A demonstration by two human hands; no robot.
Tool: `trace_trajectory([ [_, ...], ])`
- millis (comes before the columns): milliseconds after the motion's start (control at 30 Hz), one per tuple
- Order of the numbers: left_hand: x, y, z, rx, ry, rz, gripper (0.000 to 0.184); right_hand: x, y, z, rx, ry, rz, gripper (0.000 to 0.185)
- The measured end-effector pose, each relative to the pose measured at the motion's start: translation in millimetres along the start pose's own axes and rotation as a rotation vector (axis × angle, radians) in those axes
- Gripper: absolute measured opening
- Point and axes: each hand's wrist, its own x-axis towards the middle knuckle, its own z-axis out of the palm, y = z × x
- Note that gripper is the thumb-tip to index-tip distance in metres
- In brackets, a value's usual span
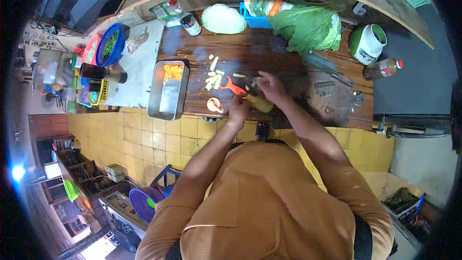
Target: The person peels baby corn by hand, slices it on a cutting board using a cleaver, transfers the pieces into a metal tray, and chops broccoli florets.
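Note:
The fingers of my left hand (237,110) are closed at the handle end of an orange peeler (233,86), whose head points away to the left. My right hand (272,88) is beside it over the dark wooden table (192,48), fingers bent together. Small pale bits show at its fingertips, too small to name. Below and between both hands lies a yellowish vegetable or peelings (260,104), partly hidden. Left of the peeler are several pale yellow cut sticks (215,78). A round white and orange item (214,105) sits near the front edge.
A steel tray (181,97) with orange pieces (173,72) stands left. Behind are a cabbage (224,19), a dark-sauce bottle (191,25), leafy greens (305,26) and a blue basket (259,22). On the right are a knife (327,67) and an oil bottle (383,69).

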Motion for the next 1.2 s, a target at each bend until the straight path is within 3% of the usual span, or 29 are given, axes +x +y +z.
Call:
trace_trajectory([
  [67,5.7,-11.7,-7.0,0.089,-0.045,0.104,0.042,-16.7,-9.1,-14.2,-0.163,0.091,-0.122,0.035],
  [100,6.7,-1.7,-3.1,0.088,-0.048,0.111,0.042,-23.6,-20.8,-18.7,-0.166,0.093,-0.129,0.035],
  [167,-15.3,11.7,17.7,0.013,0.000,0.092,0.041,-62.6,-35.8,-29.4,-0.673,-0.069,-0.404,0.033],
  [300,-10.1,5.7,17.9,0.099,0.012,0.097,0.037,-79.0,-12.1,-21.9,-0.980,-0.084,-0.467,0.034],
  [367,-1.3,-7.0,14.2,0.075,0.021,0.121,0.034,-69.4,21.0,-8.2,-0.644,-0.065,-0.245,0.042],
  [467,-18.8,18.9,38.5,-0.008,0.008,0.054,0.035,-87.7,-46.4,-14.2,-0.383,-0.201,-0.068,0.047],
  [500,-22.3,22.8,42.8,-0.008,0.004,0.053,0.035,-88.1,-41.0,-15.7,-0.384,-0.197,-0.067,0.047],
  [567,-29.8,31.5,48.9,0.408,-0.066,0.329,0.033,-87.5,-27.6,-16.5,-0.323,-0.108,-0.220,0.052],
  [600,-32.5,39.3,52.1,0.408,-0.066,0.329,0.033,-88.6,-34.9,-16.8,-0.323,-0.107,-0.221,0.052],
  [667,-36.3,57.1,56.9,0.808,0.099,0.598,0.026,-93.9,-60.5,-18.2,-0.342,-0.010,-0.320,0.059],
  [800,-47.7,75.7,58.6,0.970,0.124,0.589,0.017,-105.5,-66.7,-27.9,-0.539,-0.018,-0.293,0.043],
  [867,-47.1,70.9,60.3,0.917,0.165,0.762,0.016,-107.3,-64.5,-26.3,-0.601,0.083,-0.373,0.036],
  [967,-53.1,80.4,71.2,0.817,0.137,0.681,0.014,-119.4,-91.0,-25.2,-0.635,0.167,-0.347,0.035],
  [1100,-54.9,86.1,72.8,0.775,0.093,0.602,0.015,-114.9,-65.6,-19.9,-0.555,0.255,-0.333,0.036],
  [1200,-64.9,97.5,83.6,0.703,0.081,0.493,0.013,-115.9,-70.6,-22.4,-0.596,0.277,-0.449,0.036],
])
